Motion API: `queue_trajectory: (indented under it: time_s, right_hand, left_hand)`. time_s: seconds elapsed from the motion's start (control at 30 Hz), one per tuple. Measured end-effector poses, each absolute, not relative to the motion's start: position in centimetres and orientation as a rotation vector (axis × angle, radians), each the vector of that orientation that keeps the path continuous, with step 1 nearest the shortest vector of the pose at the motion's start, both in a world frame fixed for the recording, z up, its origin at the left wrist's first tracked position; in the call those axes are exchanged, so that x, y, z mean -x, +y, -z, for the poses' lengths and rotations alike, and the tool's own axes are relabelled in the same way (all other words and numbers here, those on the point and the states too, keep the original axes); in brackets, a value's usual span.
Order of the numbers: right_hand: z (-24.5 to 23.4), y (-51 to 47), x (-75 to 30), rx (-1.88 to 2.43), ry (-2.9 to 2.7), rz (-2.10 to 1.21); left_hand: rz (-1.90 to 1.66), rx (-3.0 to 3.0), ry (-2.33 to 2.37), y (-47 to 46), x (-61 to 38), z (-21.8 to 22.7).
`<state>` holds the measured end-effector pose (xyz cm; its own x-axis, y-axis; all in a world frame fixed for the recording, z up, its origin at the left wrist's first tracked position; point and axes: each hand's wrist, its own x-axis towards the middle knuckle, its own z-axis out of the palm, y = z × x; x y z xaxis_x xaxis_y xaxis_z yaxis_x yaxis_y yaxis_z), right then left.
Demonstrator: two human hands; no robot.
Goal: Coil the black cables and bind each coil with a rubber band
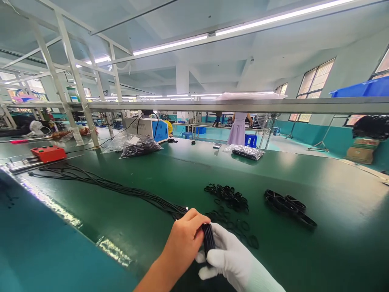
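A coiled black cable [208,239] is held between both hands at the bottom middle of the head view. My left hand [185,233], bare, pinches its upper end. Wearing a white glove, my right hand [227,251] wraps its fingers and thumb around the coil's side. Just beyond my left hand, a bundle of long black cables [121,186] stretches away to the left over the green table [170,170]. Small black bands [231,196] lie in a loose pile past my right hand, some scattered close to the glove.
Larger coiled black cables [288,205] lie to the right. Plastic bags [141,146] of black items and a blue-and-white machine [152,129] are at the back, a red box [48,153] at left. A shelf beam [212,106] crosses overhead. A person in a lilac dress [238,129] stands beyond.
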<state>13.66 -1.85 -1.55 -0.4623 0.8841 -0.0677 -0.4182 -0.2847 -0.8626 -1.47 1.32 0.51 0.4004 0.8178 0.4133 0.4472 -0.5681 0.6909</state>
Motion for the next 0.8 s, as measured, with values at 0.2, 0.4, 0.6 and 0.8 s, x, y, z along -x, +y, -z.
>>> queue_trajectory:
  time_s: [0.2,0.4,0.6,0.8]
  right_hand:
    - [2.0,-2.0,-13.5,0.612,-0.964,-1.955]
    - [2.2,-1.8,-13.6,0.550,-0.905,-1.971]
    - [2.1,-1.4,-13.6,0.598,-0.727,-1.974]
    - [2.0,-1.1,-13.6,0.448,-0.476,-2.143]
  left_hand:
    - [-1.125,-2.139,1.154,1.5,1.0,0.4]
    - [-1.025,-2.172,1.206,2.1,0.7,-0.5]
    - [-0.879,-2.198,1.392,2.7,0.6,-2.1]
    - [-0.802,-1.727,0.934,3.6,3.4,-2.4]
